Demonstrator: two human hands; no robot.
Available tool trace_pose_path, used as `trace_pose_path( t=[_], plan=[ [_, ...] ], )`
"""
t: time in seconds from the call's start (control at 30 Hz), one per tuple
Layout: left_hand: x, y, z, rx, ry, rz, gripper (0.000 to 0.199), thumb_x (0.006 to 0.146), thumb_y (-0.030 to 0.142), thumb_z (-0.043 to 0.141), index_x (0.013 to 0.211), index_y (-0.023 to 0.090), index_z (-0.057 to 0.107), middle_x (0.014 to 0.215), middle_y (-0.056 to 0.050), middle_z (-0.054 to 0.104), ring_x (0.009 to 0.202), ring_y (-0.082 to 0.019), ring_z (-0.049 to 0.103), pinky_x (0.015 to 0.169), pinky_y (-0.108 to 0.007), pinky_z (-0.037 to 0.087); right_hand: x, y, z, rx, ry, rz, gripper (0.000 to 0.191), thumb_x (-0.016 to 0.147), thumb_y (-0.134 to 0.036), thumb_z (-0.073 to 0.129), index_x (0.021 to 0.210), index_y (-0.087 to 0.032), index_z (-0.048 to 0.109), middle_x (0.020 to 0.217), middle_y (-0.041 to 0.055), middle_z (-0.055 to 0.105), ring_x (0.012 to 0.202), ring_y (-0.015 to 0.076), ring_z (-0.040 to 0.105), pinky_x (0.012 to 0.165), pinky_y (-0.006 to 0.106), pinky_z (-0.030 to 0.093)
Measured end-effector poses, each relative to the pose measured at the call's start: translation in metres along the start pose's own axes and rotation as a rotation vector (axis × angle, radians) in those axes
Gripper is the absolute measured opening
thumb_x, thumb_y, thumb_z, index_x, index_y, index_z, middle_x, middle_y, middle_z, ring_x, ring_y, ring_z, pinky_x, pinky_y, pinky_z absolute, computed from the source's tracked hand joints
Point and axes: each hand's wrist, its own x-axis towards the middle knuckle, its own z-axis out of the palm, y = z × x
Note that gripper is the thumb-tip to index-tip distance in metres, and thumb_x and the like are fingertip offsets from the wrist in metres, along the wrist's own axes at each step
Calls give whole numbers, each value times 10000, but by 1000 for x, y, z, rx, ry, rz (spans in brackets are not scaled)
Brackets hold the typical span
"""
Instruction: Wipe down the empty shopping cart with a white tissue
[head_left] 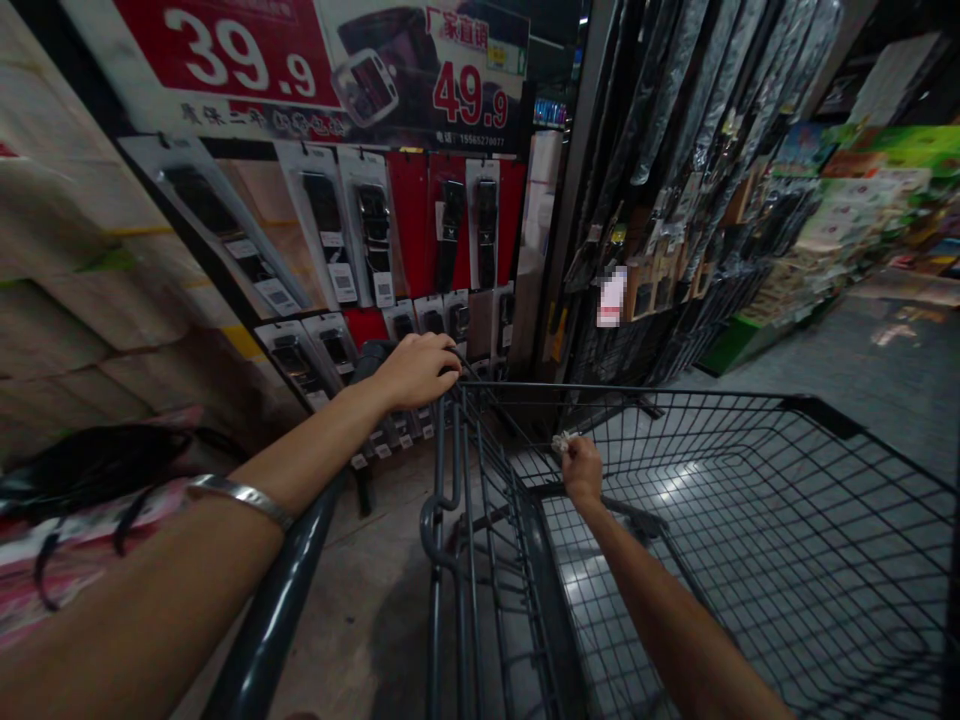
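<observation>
My left hand (420, 370), with a silver bangle on its wrist, is closed over the far corner of a dark grey shopping cart (450, 470), its fingers curled down on the frame. Over the cart's wire basket (697, 395) is my right hand (583, 470), closed in a pinch. A small whitish crumpled thing (562, 440), perhaps tissue, sticks out between its thumb and fingers; its kind is not clear. The cart's push bar (281, 600) runs under my left forearm.
Ahead hangs a rack of packaged belts (373, 225) below a price sign (255, 55). Long plastic-wrapped goods (675, 130) hang to its right. Stacked wrapped packs (90, 270) stand at left, with a black bag (97, 470) below. A green-based display (750, 330) stands at right.
</observation>
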Motion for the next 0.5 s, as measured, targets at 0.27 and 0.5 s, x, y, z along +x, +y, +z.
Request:
trace_pose_path(
  t=[0.27, 0.5],
  plan=[
    [-1, 1, 1, -16, 8, -7, 328, 836, 299, 384, 904, 232, 698, 1122, -55, 584, 1075, -232, 505, 906, -390, 368, -8, -23, 14, 140, 86, 142, 149, 731, -258, 480, 664, -182, 588, 703, 65, 590, 679, 193, 516, 693, 317, 410],
    [0, 0, 1, -22, 7, -9, 317, 839, 308, 395, 906, 239, 697, 1125, -50, 582, 1078, -232, 505, 913, -388, 367, -8, -31, 32, 247, 186, 274, 273, 716, -261, 461, 820, -132, 678, 863, 146, 692, 820, 248, 611, 783, 354, 434]
  ],
)
